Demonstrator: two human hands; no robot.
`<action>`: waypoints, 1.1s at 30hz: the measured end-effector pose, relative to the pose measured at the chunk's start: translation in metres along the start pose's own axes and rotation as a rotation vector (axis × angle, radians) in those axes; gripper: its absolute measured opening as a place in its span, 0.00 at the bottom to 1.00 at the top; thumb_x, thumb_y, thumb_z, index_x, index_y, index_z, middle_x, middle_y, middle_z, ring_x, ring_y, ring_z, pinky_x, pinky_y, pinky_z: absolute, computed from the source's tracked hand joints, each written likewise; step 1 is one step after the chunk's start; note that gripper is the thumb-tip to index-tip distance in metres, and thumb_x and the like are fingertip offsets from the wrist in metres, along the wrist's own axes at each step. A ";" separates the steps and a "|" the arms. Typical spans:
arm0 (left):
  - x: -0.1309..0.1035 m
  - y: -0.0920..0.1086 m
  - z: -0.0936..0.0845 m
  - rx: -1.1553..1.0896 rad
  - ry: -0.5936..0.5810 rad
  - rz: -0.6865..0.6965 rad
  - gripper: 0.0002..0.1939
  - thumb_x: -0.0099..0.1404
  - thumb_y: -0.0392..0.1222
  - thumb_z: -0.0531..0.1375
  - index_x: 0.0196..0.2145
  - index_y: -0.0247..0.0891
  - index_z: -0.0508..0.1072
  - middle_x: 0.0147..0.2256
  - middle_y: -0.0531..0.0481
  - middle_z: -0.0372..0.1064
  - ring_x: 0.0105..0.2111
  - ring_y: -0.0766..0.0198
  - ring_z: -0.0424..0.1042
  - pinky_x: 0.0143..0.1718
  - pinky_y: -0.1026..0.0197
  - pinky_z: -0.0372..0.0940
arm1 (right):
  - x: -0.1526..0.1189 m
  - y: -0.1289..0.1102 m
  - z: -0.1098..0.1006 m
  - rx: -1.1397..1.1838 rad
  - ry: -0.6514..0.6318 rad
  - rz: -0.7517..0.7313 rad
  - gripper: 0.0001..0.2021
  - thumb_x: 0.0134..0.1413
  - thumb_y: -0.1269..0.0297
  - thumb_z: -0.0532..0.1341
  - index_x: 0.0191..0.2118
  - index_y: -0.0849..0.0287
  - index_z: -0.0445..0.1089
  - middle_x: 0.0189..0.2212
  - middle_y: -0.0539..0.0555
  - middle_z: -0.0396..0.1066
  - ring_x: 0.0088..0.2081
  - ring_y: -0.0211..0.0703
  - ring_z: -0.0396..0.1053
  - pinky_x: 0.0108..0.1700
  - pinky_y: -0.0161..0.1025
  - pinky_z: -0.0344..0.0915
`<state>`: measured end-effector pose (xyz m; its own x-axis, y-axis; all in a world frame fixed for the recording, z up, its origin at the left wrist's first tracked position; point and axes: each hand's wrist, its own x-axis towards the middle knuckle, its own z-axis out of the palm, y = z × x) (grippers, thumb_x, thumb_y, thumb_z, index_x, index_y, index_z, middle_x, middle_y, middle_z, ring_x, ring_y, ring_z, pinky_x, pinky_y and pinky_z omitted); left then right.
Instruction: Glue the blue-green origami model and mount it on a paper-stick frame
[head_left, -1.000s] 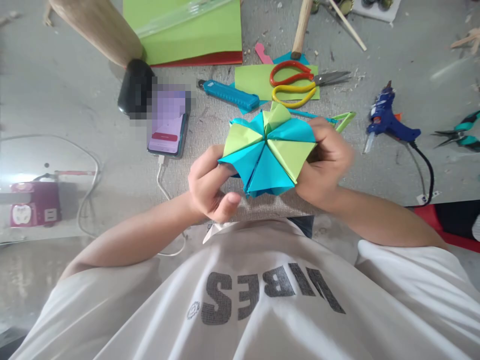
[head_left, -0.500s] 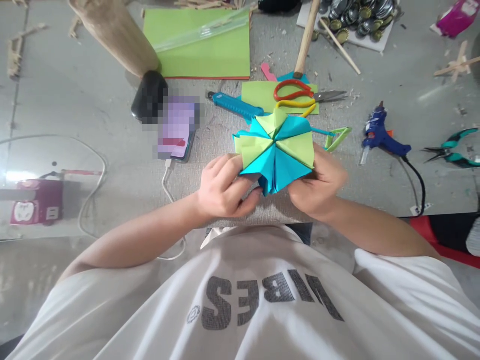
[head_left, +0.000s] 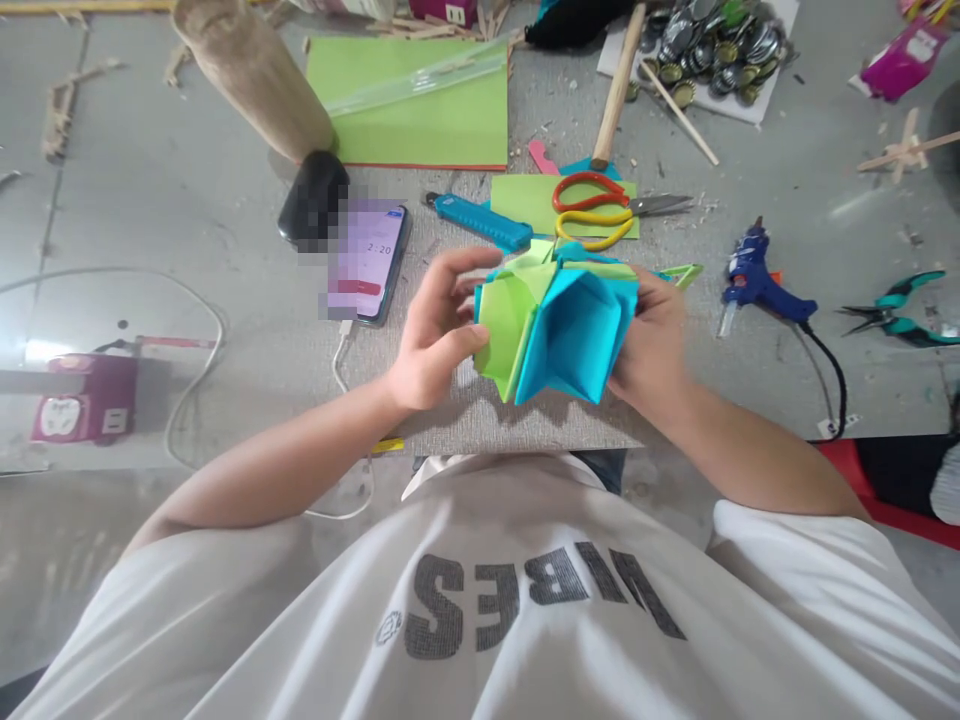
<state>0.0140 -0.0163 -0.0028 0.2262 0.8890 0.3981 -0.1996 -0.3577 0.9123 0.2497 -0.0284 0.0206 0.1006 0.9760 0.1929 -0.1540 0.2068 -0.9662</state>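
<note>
A folded paper piece (head_left: 579, 335) in blue and light green is held up above the table's front edge, with an open blue pocket facing me. My left hand (head_left: 442, 335) grips its green left side, thumb on the near face and fingers curled behind. Around its right side is my right hand (head_left: 656, 335), its fingertips partly hidden behind the paper. A small green and blue paper strip shape (head_left: 684, 274) shows just beyond my right hand. Right behind the paper piece lie red and yellow handled scissors (head_left: 596, 218) and a blue cutter (head_left: 484, 220).
Left of the hands are a phone (head_left: 371, 265) with a white cable and a black object (head_left: 315, 200). A glue gun (head_left: 765, 275) and pliers (head_left: 900, 308) lie right. Green sheets (head_left: 412, 120), a wooden handle (head_left: 619, 90) and bottle caps (head_left: 720, 50) are farther back.
The paper piece has been tilted, so its side pocket faces me instead of its pleated centre. My left hand has shifted up, its thumb now on the green side. The view has moved slightly.
</note>
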 end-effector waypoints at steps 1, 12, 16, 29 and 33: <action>0.002 0.003 0.000 -0.082 -0.043 -0.117 0.30 0.67 0.60 0.72 0.61 0.48 0.78 0.52 0.46 0.81 0.46 0.52 0.80 0.41 0.51 0.78 | 0.003 -0.001 -0.003 0.018 -0.049 0.095 0.14 0.54 0.48 0.84 0.34 0.49 0.84 0.29 0.46 0.80 0.28 0.40 0.72 0.34 0.44 0.77; 0.022 0.037 0.014 -0.496 0.054 -0.860 0.07 0.71 0.38 0.59 0.39 0.38 0.77 0.27 0.50 0.75 0.23 0.63 0.75 0.20 0.65 0.71 | 0.025 0.002 -0.017 0.167 -0.125 0.451 0.20 0.61 0.39 0.76 0.44 0.48 0.77 0.42 0.49 0.85 0.42 0.48 0.83 0.43 0.48 0.83; 0.029 0.045 0.012 -0.572 0.119 -0.966 0.14 0.74 0.34 0.54 0.38 0.36 0.80 0.29 0.48 0.79 0.25 0.64 0.78 0.21 0.68 0.73 | 0.020 -0.002 -0.018 0.030 -0.076 0.203 0.21 0.59 0.47 0.80 0.47 0.44 0.71 0.29 0.43 0.71 0.29 0.42 0.71 0.35 0.44 0.72; 0.024 0.022 -0.012 -0.444 -0.266 -0.703 0.18 0.74 0.58 0.60 0.41 0.41 0.80 0.31 0.44 0.78 0.27 0.54 0.81 0.26 0.54 0.76 | 0.039 -0.005 -0.034 -0.537 -0.206 -0.509 0.17 0.59 0.40 0.79 0.41 0.46 0.84 0.45 0.54 0.81 0.51 0.55 0.79 0.65 0.62 0.79; 0.024 0.019 -0.017 -0.390 -0.271 -0.621 0.17 0.71 0.60 0.60 0.37 0.44 0.76 0.26 0.46 0.73 0.25 0.53 0.79 0.25 0.51 0.72 | 0.037 -0.004 -0.031 -0.516 -0.094 -0.568 0.21 0.64 0.32 0.73 0.38 0.46 0.85 0.41 0.54 0.83 0.46 0.54 0.81 0.59 0.60 0.81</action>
<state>-0.0005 0.0032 0.0228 0.6213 0.7746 -0.1185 -0.2698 0.3534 0.8957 0.2849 0.0050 0.0267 -0.0602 0.7359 0.6744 0.3762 0.6426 -0.6675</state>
